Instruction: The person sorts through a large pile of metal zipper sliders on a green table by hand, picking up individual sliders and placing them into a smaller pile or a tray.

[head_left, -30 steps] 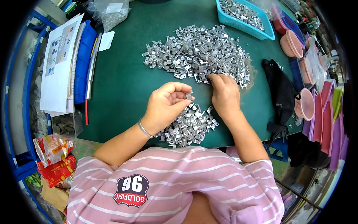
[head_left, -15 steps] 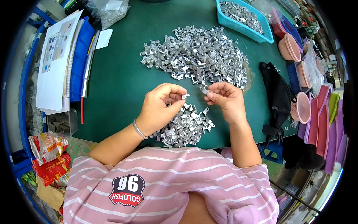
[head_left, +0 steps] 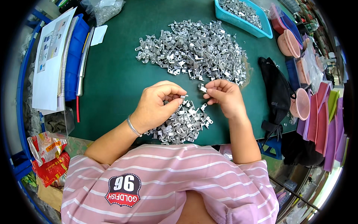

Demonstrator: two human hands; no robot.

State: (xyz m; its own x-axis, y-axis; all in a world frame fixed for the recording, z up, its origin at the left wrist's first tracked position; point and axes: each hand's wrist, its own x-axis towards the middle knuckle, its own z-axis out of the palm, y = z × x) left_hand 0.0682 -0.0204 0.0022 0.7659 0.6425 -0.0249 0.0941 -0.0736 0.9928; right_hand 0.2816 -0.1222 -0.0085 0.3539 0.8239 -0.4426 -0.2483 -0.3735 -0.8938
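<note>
My left hand (head_left: 158, 104) pinches a small metal bracket (head_left: 183, 96) between thumb and forefinger, mostly hidden by the fingertips. Between thumb and fingers of my right hand (head_left: 225, 97) is another small bent metal bracket (head_left: 202, 88), its flat face showing. Both hands hover a short way apart over the green table. Below and between them lies a smaller pile of brackets (head_left: 182, 125), close to my body and partly covered by my left hand. A larger heap of brackets (head_left: 194, 48) spreads beyond my hands.
A turquoise basket (head_left: 244, 23) of metal parts stands at the far right. Black fabric (head_left: 275, 89) and pink bowls (head_left: 299, 104) lie along the right side. At left are a blue bin (head_left: 74, 59) with papers and a bag of small parts (head_left: 108, 13).
The whole view has shifted slightly. My right hand has turned its bracket a little, so more of the flat face shows. The left hand keeps its pinch.
</note>
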